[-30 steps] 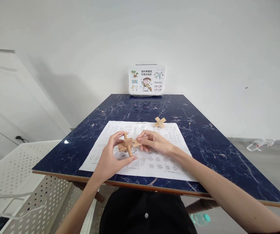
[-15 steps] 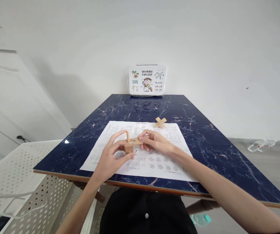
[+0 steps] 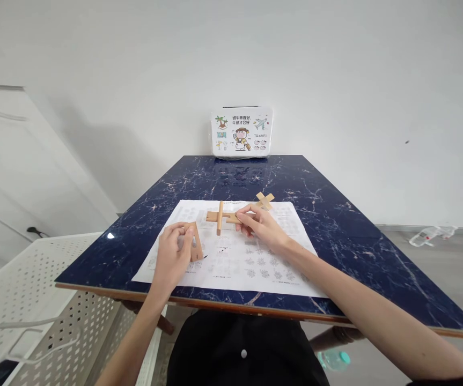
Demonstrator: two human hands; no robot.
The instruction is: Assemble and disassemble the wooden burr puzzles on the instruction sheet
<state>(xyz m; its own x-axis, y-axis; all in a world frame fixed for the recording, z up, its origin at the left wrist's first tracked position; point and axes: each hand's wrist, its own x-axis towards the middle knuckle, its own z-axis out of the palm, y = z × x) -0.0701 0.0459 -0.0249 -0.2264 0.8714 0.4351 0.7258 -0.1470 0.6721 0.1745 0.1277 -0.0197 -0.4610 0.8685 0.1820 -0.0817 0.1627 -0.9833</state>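
Observation:
My left hand [image 3: 175, 252] is closed on a flat slotted wooden piece [image 3: 197, 251], tilted over the left part of a printed paper sheet [image 3: 231, 279]. My right hand [image 3: 260, 225] pinches the right end of another slotted wooden piece [image 3: 211, 216]. Across that piece sits a wooden stick [image 3: 220, 220], its near end pointing toward me. Just beyond my right hand, crossed wooden pieces [image 3: 265, 201] rest at the sheet's far edge. Part of each held piece is hidden by my fingers.
The sheet lies on a dark blue marbled table [image 3: 159, 214]. A white case with cartoon prints [image 3: 242, 132] stands at the back against the wall. To the left is a white perforated rack [image 3: 26, 279] with cables. A bottle [image 3: 333, 360] is on the floor.
My left hand has moved left and nearer with one slotted piece, apart from the other. My right hand has moved slightly away from me, carrying the piece with the stick across it.

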